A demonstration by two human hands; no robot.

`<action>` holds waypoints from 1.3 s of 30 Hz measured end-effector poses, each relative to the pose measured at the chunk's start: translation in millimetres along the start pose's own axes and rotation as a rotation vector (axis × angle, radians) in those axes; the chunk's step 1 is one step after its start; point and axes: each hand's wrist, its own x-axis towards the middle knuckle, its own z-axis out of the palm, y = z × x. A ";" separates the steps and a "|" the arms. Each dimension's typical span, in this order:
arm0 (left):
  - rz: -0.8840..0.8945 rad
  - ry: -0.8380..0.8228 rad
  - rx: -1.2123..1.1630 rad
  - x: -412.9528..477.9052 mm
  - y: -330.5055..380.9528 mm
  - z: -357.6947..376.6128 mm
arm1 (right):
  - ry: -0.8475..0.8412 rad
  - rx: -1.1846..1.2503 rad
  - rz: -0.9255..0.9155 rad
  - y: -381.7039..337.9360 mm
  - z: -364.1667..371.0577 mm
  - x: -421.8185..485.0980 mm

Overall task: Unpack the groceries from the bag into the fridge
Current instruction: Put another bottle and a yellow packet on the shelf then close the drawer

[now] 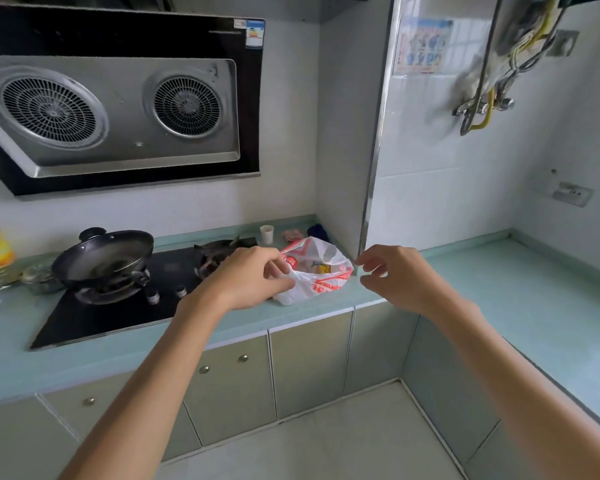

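Observation:
A white plastic bag [314,277] with red print sits on the pale green counter [499,282] by the wall corner. Its mouth gapes, showing a red-labelled item and something yellow inside. My left hand [248,280] pinches the bag's left edge between thumb and fingers. My right hand [392,273] hovers at the bag's right edge with fingertips curled near the plastic; whether it grips the bag is unclear. No fridge is in view.
Left of the bag lies a black gas hob [125,303] with a wok [104,258] on a burner. A white cup [266,233], a pink item and a dark blue item stand behind the bag. A range hood [118,109] hangs above. Cabinets [309,362] run below.

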 end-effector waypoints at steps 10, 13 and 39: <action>0.055 -0.105 -0.008 144.3 -80.1 -17.5 | -0.043 -0.044 0.077 1.1 50.4 138.7; 0.067 -0.157 0.011 179.7 -100.1 -7.9 | -0.054 -0.045 0.105 9.7 65.5 170.0; -0.165 -0.537 -0.046 483.1 -222.3 192.0 | -0.518 0.125 0.200 214.0 268.5 460.5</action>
